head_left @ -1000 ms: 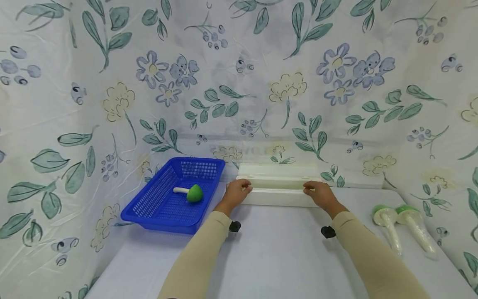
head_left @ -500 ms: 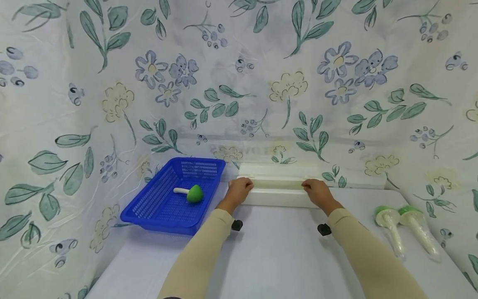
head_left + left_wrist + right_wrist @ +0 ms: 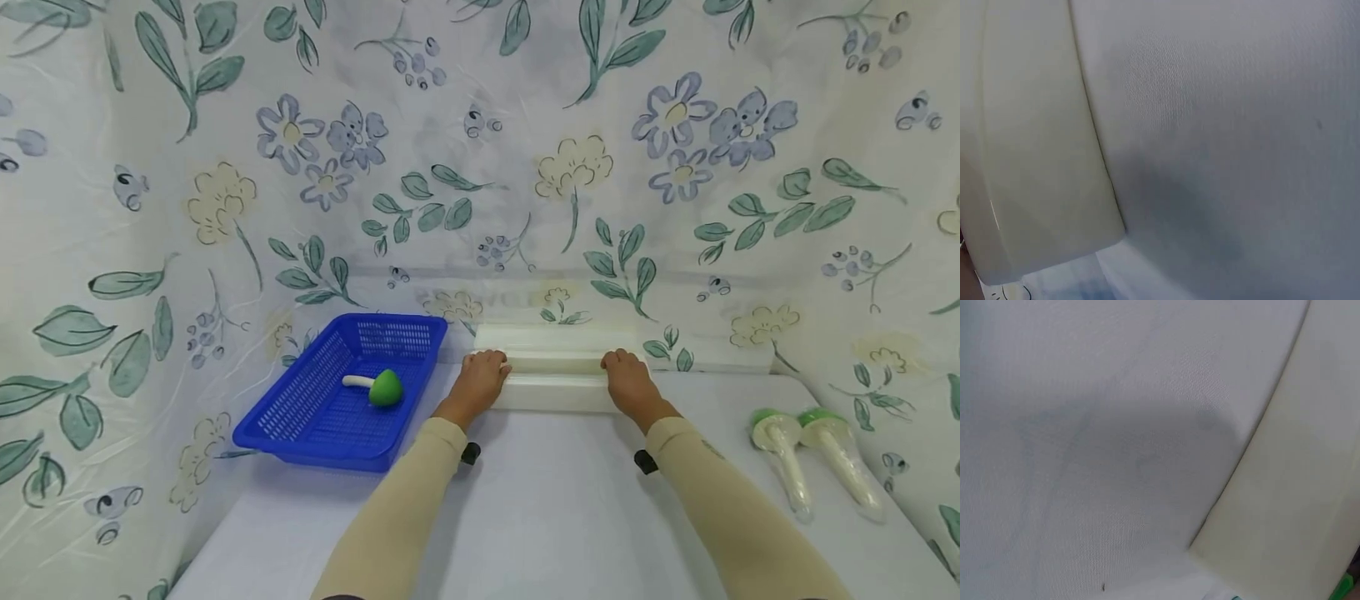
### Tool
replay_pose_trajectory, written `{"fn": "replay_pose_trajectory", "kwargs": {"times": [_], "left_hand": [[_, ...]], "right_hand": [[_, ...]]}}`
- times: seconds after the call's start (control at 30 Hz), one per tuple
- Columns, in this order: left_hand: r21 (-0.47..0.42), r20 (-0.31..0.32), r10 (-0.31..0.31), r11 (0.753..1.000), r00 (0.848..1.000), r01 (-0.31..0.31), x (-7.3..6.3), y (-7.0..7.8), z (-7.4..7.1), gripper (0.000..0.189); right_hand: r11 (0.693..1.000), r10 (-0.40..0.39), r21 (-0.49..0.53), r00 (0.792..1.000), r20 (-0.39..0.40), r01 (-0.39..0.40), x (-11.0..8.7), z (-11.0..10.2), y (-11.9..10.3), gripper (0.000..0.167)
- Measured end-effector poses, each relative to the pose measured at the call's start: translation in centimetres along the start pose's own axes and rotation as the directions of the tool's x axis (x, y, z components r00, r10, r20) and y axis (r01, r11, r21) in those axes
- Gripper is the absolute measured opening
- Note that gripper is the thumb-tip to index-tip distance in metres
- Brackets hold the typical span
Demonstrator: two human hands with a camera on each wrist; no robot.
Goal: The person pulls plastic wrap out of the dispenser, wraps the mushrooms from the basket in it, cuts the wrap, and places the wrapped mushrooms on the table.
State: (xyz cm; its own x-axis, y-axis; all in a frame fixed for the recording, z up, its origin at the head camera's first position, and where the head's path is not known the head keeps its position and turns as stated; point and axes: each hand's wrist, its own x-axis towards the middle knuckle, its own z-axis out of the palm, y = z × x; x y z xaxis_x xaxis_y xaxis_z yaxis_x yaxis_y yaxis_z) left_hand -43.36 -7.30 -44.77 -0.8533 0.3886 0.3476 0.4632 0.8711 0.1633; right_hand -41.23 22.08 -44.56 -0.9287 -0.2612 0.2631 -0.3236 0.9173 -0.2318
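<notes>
A long white box point(image 3: 555, 396) lies at the back of the table, with its lid point(image 3: 558, 337) raised behind it. My left hand point(image 3: 480, 383) grips its left end, the fingers bent over the top. At the opposite end my right hand point(image 3: 630, 385) holds on in the same way. The front wall of the box point(image 3: 1041, 144) fills the left side of the left wrist view. In the right wrist view the box point(image 3: 1285, 487) runs along the right side, with a small green patch point(image 3: 1342, 587) at the corner. The fingertips are hidden.
To the left stands a blue basket point(image 3: 258, 433) holding a toy mushroom point(image 3: 385, 388) with a green cap. Two more green-capped mushrooms point(image 3: 780, 450), wrapped in clear plastic, lie at the table's right. A floral cloth point(image 3: 570, 217) hangs close behind the box.
Both hands have shifted from pinching the front rim to reaching further over the box ends. The box stays in place, and the head view has turned slightly.
</notes>
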Motion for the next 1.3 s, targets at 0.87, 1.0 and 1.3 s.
{"fn": "replay_pose_trajectory", "kwargs": {"times": [0.87, 1.0, 1.3], "left_hand": [[0.534, -0.342, 0.454, 0.814, 0.822, -0.228, 1.0, -0.6, -3.6, 0.032], [0.570, -0.304, 0.437, 0.795, 0.847, -0.206, 1.5, -0.5, -4.7, 0.018], [0.630, -0.284, 0.493, 0.743, 0.822, -0.228, 2.1, -0.3, -7.9, 0.015]], "right_hand": [[0.954, -0.231, -0.258, 0.928, -0.292, 0.156, 0.2, -2.2, -1.5, 0.012], [0.939, -0.259, -0.305, 0.911, -0.321, 0.159, 0.6, -3.0, -1.3, 0.012], [0.925, -0.324, -0.320, 0.864, -0.385, 0.204, 1.2, -5.7, -1.6, 0.013]]}}
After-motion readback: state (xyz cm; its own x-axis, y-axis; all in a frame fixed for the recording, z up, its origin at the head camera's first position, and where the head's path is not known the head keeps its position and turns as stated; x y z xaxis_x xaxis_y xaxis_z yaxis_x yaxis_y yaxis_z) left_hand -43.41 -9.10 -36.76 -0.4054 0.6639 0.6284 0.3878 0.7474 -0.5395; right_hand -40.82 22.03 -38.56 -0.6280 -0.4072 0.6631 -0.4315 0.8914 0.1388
